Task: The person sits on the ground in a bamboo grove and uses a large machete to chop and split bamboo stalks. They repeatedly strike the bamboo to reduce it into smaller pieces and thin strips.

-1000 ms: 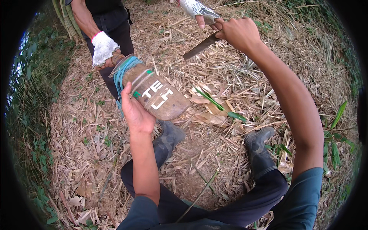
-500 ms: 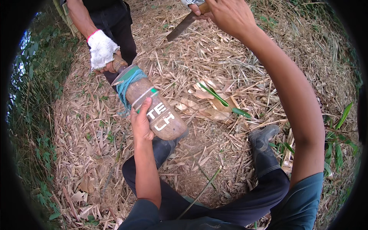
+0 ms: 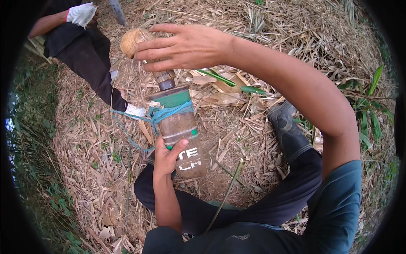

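Observation:
My left hand (image 3: 166, 157) grips the lower part of a wide, brownish sheath (image 3: 178, 125), thumb across its front. The sheath has a green upper band, pale lettering and a blue cord (image 3: 171, 112) tied round it. From its mouth rises the handle of a knife (image 3: 165, 79), with a rounded tan wooden knob (image 3: 132, 42) at the top; the blade is hidden inside. Over this handle my right hand (image 3: 182, 47) is open, its fingers stretched out toward the knob. Its thumb is hidden, and I cannot tell whether the palm touches the handle.
At upper left stands another person in dark trousers (image 3: 86, 61), with a white-gloved hand (image 3: 81, 15); a blade (image 3: 117, 12) shows nearby. Dry leaves and stalks cover the ground. A thin stick (image 3: 226, 194) stands before my lap, and my boot (image 3: 285, 129) is at right.
The other person's gloved hand has left the handle and drawn away up-left. My right hand has come left, without the blade it held. The sheath has swung more upright and lower.

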`<state>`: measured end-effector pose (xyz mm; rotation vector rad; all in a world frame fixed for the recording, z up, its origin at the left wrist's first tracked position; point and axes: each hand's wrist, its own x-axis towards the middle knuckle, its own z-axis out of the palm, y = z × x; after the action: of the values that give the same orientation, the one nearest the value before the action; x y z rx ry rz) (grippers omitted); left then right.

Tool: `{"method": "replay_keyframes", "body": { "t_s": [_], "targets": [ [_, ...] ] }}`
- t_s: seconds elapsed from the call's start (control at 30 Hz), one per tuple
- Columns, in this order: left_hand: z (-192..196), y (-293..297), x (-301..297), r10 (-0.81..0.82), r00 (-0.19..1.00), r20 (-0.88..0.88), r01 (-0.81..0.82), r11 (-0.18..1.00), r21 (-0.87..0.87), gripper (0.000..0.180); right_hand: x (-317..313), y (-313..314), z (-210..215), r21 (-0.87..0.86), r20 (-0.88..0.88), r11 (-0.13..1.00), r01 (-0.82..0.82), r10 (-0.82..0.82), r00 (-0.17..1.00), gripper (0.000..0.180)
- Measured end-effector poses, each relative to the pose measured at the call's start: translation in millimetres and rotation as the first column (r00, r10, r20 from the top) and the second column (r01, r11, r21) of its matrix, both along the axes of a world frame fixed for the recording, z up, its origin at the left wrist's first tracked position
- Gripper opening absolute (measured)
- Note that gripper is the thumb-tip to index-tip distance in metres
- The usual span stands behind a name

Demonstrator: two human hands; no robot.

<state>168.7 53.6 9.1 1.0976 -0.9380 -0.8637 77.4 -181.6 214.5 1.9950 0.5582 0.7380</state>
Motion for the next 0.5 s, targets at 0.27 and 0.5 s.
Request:
{"method": "replay_keyframes", "body": {
  "t_s": [0.27, 0.5],
  "targets": [
    [-15, -18, -53, -0.562, 0.827, 0.008, 0.543, 0.804, 0.242, 0.056, -143, -22, -63, 0.139, -0.382, 0.952, 0.272, -0.202, 0.902, 0.010],
    [-29, -34, -58, -0.819, 0.565, 0.101, 0.648, 0.516, 0.559, 0.057, -377, -38, -55, 0.215, -0.266, 0.720, 0.660, -0.607, 0.749, 0.016]
  ]
}}
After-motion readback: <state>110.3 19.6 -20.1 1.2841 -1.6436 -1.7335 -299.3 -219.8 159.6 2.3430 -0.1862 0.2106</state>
